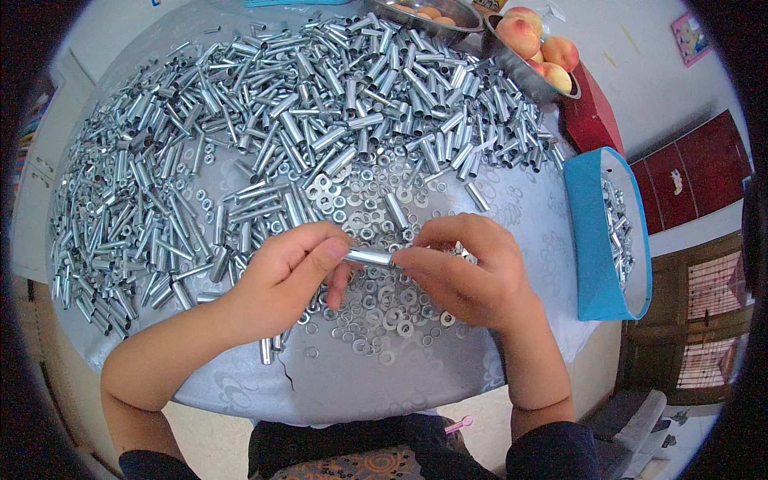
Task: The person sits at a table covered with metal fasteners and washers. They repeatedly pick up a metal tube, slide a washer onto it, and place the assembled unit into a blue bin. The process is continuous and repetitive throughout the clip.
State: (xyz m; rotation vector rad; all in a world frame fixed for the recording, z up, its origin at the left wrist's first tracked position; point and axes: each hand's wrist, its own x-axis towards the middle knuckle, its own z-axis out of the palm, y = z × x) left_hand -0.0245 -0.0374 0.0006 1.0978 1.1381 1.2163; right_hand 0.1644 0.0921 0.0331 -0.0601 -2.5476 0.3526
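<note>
Home room, round table (336,392) heaped with metal tubes (320,104), peach bowl (528,76), wooden cabinets (712,320)

Tabletop (336,384) carries a heap of short metal tubes (320,104) spanning 9 o'clock through 12 to 2 o'clock. Washers (384,308) lie at centre, just in front of the heap. Left hand (284,280) and right hand (468,272) meet above the washers, one tube (370,256) held level between their fingers, left hand at its 9 o'clock end, right hand at its 3 o'clock end. Box (596,240) stands at 3 o'clock on the tabletop edge, tubes inside. Bowl of peaches (524,72) sits at 1 o'clock, behind the heap; second bowl (420,16) at 12 o'clock.
</note>
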